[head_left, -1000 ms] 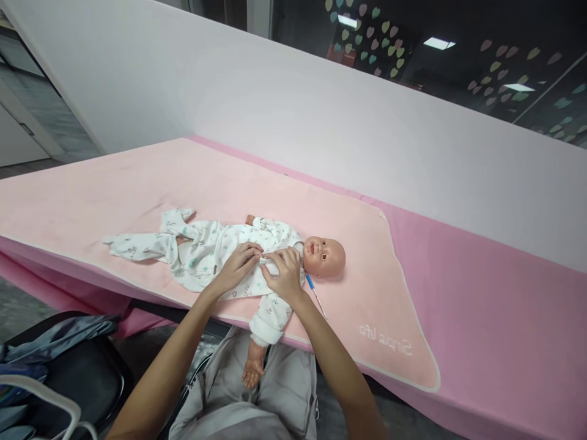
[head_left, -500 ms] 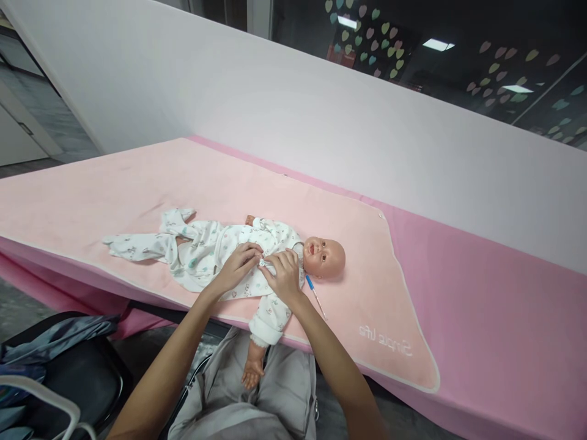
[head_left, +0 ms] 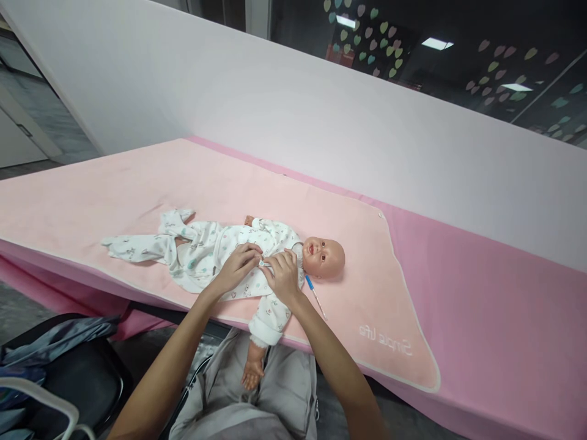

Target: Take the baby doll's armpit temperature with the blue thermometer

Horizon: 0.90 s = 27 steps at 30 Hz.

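Observation:
A baby doll (head_left: 326, 258) lies on its back, head to the right, dressed in a white printed baby outfit (head_left: 204, 244). Over the doll's chest, my left hand (head_left: 239, 266) and my right hand (head_left: 283, 275) meet with fingertips close together. Both pinch the front edge of the outfit's top, where a small pale spot, perhaps a fastener, shows between them. The doll's near arm hangs over the table edge toward my lap, its hand (head_left: 252, 373) bare below the cuff. Close to the doll's head lies a thermometer (head_left: 316, 297) with a blue end.
A peach mat (head_left: 367, 293) with white lettering covers part of the pink-clothed table (head_left: 495, 305). Behind it rises a white wall (head_left: 321, 122) below a dark window with heart stickers. At the lower left stands a black chair (head_left: 87, 373) with cloth on it.
Both hands stay at the doll's chest with only slight finger movement at the garment edge. The doll and thermometer have not moved.

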Motion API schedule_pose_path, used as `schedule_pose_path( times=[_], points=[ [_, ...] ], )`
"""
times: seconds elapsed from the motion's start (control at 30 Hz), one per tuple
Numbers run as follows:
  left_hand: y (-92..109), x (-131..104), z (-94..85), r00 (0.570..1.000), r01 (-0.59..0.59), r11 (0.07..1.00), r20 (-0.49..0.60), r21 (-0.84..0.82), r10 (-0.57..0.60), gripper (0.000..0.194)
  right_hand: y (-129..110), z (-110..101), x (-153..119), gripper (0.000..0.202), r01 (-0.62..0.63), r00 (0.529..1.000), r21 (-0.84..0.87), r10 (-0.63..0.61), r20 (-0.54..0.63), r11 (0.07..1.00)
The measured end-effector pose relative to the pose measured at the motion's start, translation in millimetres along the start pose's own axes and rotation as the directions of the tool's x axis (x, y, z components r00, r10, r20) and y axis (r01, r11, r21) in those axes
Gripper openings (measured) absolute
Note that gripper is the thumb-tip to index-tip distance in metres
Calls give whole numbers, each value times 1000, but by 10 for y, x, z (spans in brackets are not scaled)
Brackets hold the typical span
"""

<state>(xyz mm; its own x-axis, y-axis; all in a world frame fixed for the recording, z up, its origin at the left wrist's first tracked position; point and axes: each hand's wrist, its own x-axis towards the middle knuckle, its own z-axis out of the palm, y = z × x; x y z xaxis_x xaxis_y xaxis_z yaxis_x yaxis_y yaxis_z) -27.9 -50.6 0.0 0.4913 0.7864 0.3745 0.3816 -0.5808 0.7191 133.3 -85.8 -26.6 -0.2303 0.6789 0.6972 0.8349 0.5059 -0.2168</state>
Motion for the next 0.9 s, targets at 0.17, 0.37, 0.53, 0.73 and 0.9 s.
schedule_pose_path(
  times=[0.17,0.37,0.53,0.73,0.9],
  points=[
    [10,2,3,1000,-16,1000,-1,10,16,33,-8,-12,5,12,4,1000,3,-4,-2,1000],
    [1,1,14,999,-34,999,-11,27,34,33,-14,-35,18,16,13,1000,-16,-13,-5,1000],
    [-2,2,28,999,-39,998,-29,39,41,31,-14,-42,22,18,13,1000,-13,-13,-18,1000],
    [-27,-68,-67,1000,-3,999,0,-45,3,30,2,-16,8,17,25,997,5,-25,-69,1000],
    [-49,-173,-345,993,90,995,76,-41,-87,31,8,7,-2,17,9,997,11,-8,-79,1000]
  ],
)
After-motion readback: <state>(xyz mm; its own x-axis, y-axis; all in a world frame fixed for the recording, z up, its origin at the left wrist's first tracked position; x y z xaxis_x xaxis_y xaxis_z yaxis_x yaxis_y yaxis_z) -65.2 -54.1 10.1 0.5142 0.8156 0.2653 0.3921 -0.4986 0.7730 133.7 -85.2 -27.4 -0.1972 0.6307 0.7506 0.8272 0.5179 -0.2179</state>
